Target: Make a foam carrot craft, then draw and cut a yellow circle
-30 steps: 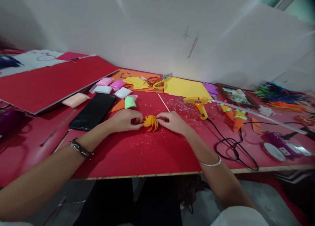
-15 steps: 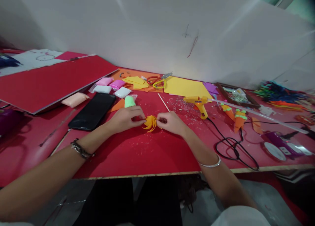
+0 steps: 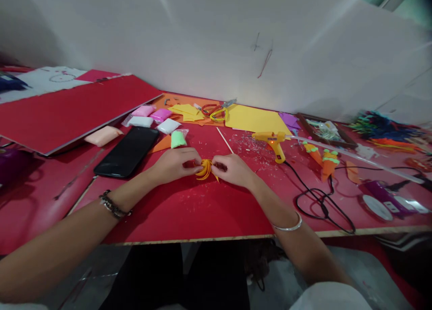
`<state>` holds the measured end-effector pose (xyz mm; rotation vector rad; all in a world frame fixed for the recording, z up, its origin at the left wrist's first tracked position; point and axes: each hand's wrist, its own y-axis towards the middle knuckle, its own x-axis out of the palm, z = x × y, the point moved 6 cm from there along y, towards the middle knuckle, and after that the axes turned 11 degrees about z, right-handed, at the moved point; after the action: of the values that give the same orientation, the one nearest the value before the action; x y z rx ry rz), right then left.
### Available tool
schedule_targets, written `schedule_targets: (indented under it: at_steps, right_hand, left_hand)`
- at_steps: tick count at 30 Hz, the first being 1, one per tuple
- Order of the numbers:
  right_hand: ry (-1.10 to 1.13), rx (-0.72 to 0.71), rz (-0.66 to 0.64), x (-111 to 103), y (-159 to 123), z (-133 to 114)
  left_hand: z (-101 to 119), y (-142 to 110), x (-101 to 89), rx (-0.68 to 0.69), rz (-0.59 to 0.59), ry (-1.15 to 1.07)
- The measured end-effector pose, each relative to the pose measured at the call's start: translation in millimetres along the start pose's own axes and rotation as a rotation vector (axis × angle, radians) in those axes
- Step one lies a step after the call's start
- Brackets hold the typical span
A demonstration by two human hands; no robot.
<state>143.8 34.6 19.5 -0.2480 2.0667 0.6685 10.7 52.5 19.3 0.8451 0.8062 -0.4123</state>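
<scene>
Between my hands, over the red tabletop, is a piece of yellow-orange paper cut into curved strips. My left hand pinches its left side between thumb and fingers. On its right side my right hand grips it the same way, with one strip end poking out below the fingertips. A green clay packet lies just beyond my left hand, beside an orange paper piece. Behind my right hand rests a thin white stick.
A yellow glue gun with a black cord stands to the right, near orange paper cones. A black phone and several clay packets lie left. Scissors and yellow paper lie at the back, a purple power strip far right.
Both hands have drawn slightly closer together around the paper strips. The strips look more bunched, and one end now hangs lower by my right fingers.
</scene>
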Motion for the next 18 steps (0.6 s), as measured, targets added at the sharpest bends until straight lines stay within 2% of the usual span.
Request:
schedule_targets:
  at_steps: [11,18]
  right_hand:
    - [-0.108,-0.059,-0.028,4.2,0.1,-3.8]
    - [-0.04,-0.064,-0.053,6.3,0.4,-1.7]
  left_hand:
    - [3.1,-0.2,-0.6,0.04,-0.016,0.05]
    - [5.0,0.2,-1.0,0.077,-0.011,0.094]
